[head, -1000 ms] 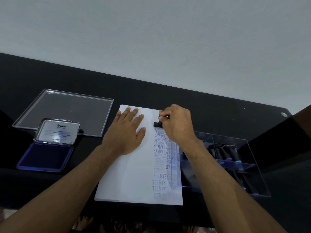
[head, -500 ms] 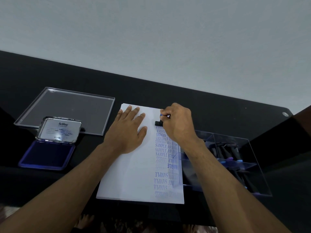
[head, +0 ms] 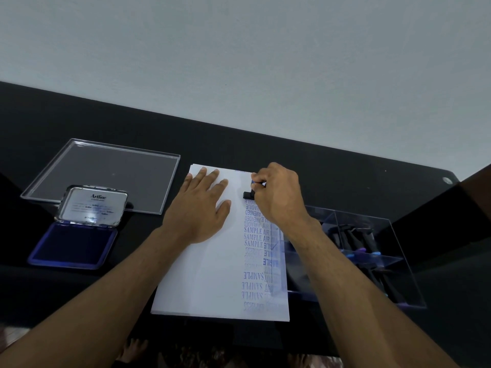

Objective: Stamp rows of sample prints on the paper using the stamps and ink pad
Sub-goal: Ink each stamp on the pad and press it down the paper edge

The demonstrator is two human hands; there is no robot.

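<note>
The right hand [head: 279, 193] pinches a black stamp [head: 249, 194] down on the far end of the paper [head: 202, 274], just beyond the column of blue prints [head: 256, 235]. The left hand [head: 202, 208] lies flat, fingers spread, steadying the sheet. Press evenly, then lift straight up to avoid smearing.

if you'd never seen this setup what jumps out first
The white paper sheet at centre, its right side covered with blue stamped words. At its far end the right hand grips a small black stamp while the left hand lies flat on it. At left sits an open blue ink pad.
</note>
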